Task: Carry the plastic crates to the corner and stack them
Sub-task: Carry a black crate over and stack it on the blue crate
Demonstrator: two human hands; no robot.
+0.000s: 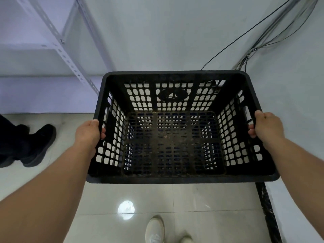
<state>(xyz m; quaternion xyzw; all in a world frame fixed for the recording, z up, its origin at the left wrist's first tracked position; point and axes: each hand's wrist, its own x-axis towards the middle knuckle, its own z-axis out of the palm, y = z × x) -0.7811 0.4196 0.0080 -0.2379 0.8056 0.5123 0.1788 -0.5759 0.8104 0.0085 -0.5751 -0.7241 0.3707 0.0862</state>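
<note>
Pale floor tiles (pixel 105 199) meet grey walls (pixel 157 32) at a corner hung with cables (pixel 248 55). A black plastic crate (pixel 175 179) sits close against this corner, between both hands. Left hand (pixel 89 132) and right hand (pixel 266 127) grip opposite side handle slots, fingers (pixel 103 134) curled through and thumbs on the rim. Its lattice walls are dark; the scuffed, dusty mesh base is all that shows inside.
</note>
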